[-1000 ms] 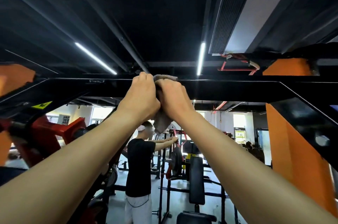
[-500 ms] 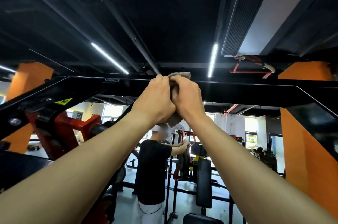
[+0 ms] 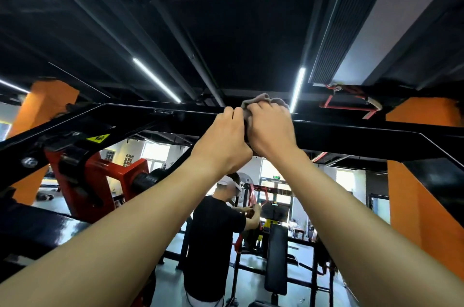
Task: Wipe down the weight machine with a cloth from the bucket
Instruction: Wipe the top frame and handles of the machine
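Cloth (image 3: pixel 262 99), grey-brown and crumpled, lies over the top edge of the glossy black overhead crossbar (image 3: pixel 356 134) of the weight machine (image 3: pixel 82 181), bunched between two raised hands. Left hand (image 3: pixel 223 142) and right hand (image 3: pixel 272 129) touch side by side, fingers curled over the bar, clenching the cloth. Bare bar runs free to both sides. A yellow warning sticker (image 3: pixel 98 138) marks the left beam; its print is unreadable.
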Action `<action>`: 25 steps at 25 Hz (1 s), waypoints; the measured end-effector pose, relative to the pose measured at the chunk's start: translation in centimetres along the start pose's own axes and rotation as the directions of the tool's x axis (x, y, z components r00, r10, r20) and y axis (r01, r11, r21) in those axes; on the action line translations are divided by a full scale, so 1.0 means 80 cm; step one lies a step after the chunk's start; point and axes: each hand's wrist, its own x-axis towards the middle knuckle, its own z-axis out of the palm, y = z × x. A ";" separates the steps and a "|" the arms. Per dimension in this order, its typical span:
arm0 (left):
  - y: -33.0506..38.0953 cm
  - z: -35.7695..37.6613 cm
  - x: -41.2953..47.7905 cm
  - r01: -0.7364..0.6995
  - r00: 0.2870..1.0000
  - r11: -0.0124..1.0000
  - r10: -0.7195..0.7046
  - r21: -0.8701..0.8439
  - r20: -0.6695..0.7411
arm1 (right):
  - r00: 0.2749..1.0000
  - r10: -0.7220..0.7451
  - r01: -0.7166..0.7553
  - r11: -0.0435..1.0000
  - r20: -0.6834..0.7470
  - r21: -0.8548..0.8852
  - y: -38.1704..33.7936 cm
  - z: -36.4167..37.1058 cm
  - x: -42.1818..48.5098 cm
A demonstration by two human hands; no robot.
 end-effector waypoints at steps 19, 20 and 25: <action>0.021 0.021 -0.007 -0.015 1.000 0.876 0.026 0.481 -0.017 | 0.963 0.185 -0.137 0.963 0.196 -0.232 0.107 -0.048 -0.009; 0.029 0.024 -0.005 -0.008 1.000 0.889 0.012 0.458 -0.004 | 0.967 0.180 -0.132 0.959 0.181 -0.250 0.113 -0.051 -0.016; 0.079 0.050 0.010 -0.099 0.995 0.925 0.095 0.367 0.030 | 0.959 0.243 -0.200 0.945 0.147 -0.258 0.139 -0.061 -0.035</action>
